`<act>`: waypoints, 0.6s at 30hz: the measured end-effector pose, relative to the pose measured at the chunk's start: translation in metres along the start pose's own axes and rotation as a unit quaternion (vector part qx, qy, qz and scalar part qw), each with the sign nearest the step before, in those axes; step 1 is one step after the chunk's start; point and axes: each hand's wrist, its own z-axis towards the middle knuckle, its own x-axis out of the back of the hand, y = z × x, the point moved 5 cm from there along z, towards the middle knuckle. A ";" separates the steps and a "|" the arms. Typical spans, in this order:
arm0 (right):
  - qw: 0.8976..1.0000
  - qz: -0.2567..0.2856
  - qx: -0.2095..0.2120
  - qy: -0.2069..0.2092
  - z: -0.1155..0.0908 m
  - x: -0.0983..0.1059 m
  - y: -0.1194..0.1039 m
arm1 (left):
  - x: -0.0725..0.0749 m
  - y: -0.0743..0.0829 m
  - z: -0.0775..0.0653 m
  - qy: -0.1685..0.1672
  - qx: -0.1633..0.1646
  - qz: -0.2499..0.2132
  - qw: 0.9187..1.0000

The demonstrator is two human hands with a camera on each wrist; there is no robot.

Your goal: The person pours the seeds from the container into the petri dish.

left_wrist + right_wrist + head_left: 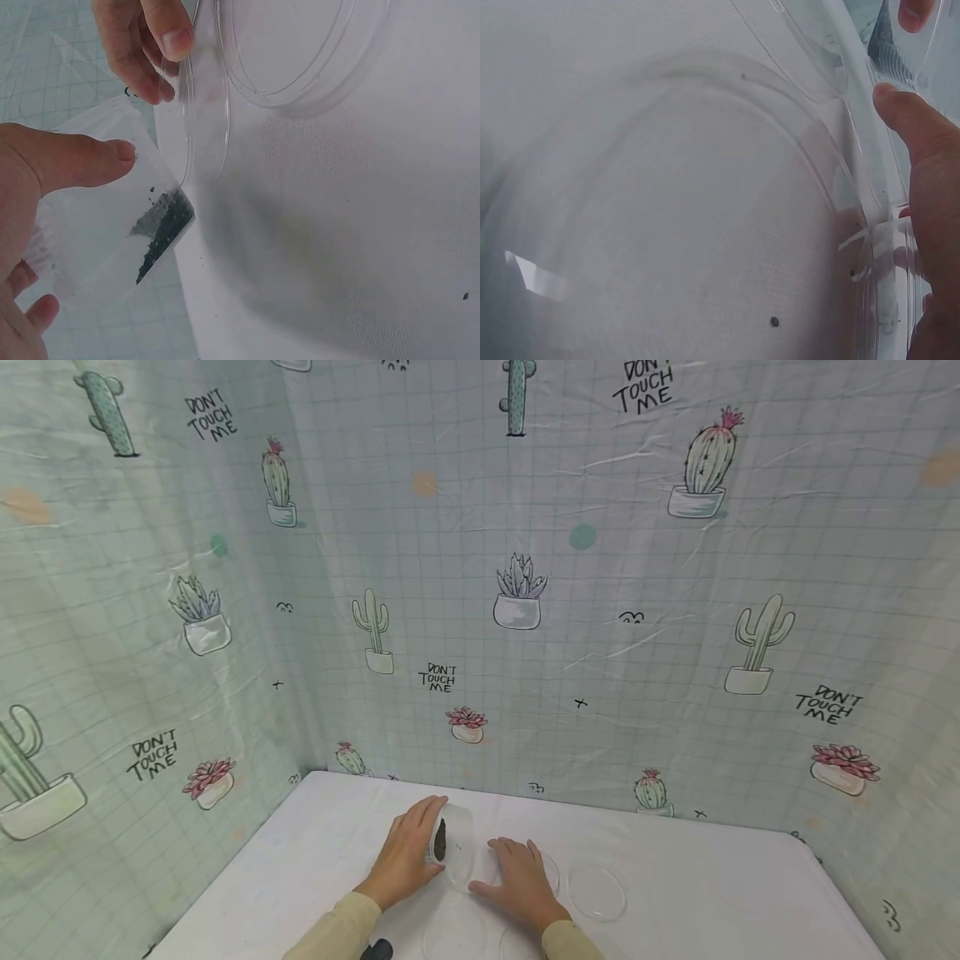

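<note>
Left fingers (pixel 423 813) around container (pixel 90 232) (thumb (pixel 86 161) apart)

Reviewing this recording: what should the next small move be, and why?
Probably tip the translucent cup slightly further with the left hand, slowly, while the right hand steadies the clear dish. The cup is tilted, dark granules sit in its corner near the dish, and a stray speck on the white table suggests spilling is a risk.
</note>
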 end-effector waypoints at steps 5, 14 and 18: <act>1.000 0.005 -0.002 0.001 -0.001 0.001 0.000 | 0.000 0.001 0.001 -0.001 -0.007 0.006 1.000; 1.000 0.020 -0.010 -0.001 -0.001 -0.003 0.002 | 0.003 0.004 0.003 0.002 -0.019 0.008 1.000; 1.000 0.022 -0.009 0.001 0.001 -0.004 0.002 | 0.004 0.005 0.004 0.003 -0.021 0.010 1.000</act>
